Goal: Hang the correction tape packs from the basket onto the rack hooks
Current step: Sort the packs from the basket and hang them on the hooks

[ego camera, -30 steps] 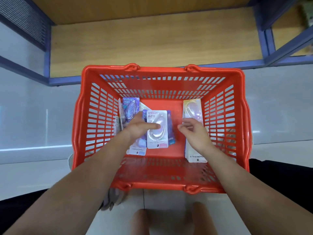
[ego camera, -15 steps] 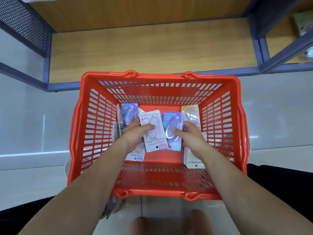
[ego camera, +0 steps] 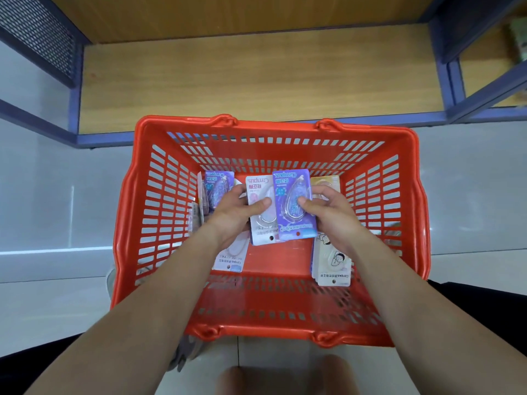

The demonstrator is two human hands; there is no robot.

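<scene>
A red plastic basket [ego camera: 128,223] sits on the floor below me with several correction tape packs inside. My left hand [ego camera: 232,215] grips a white and pink pack [ego camera: 261,223], thumb on its front. My right hand [ego camera: 328,215] grips a purple pack [ego camera: 293,195], which overlaps the white one's right edge. Both packs are raised above the basket floor. Another purple pack [ego camera: 218,185] leans at the left wall, a yellow pack [ego camera: 328,181] lies behind my right hand, and white packs [ego camera: 333,269] lie under my right wrist. No rack hooks are in view.
A low wooden shelf [ego camera: 256,81] with a blue metal frame [ego camera: 77,109] stands just beyond the basket. A black mesh panel [ego camera: 37,32] is at the upper left. Pale tiled floor surrounds the basket. My knees [ego camera: 285,377] show at the bottom edge.
Both hands have lifted their packs higher and brought them together, so the purple pack now overlaps the white one. A second ago my right hand held no pack.
</scene>
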